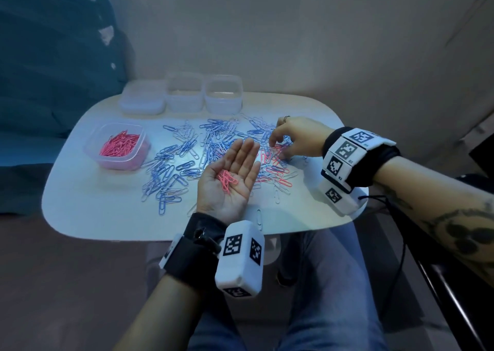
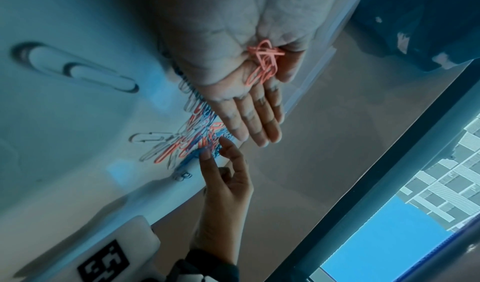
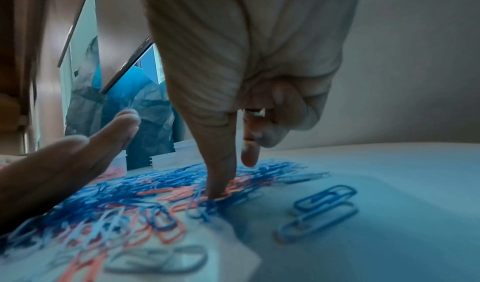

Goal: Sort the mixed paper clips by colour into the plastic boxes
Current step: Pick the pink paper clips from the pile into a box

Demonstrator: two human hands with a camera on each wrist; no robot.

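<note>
Plainly, left hand (image 1: 231,175) flat, pink clips (image 1: 227,181) on palm; right hand (image 1: 295,139) fingertips' pinch hidden among mixed clips (image 1: 187,158).

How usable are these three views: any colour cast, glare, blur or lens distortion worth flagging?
Head view: blue cast, dim edges, a bright glare patch on the table among the loose clips; the left hand stays sharp. Left wrist view: strong wide-angle stretch, the near white clip soft. Right wrist view: right hand looms large, foreground clips blurred.

White rounded table (image 1: 107,217) with clips and boxes.
Mixed paper clips (image 1: 187,158) beneath both hands; pink-filled box (image 1: 117,144) left, three clear boxes (image 1: 184,94) beyond.
</note>
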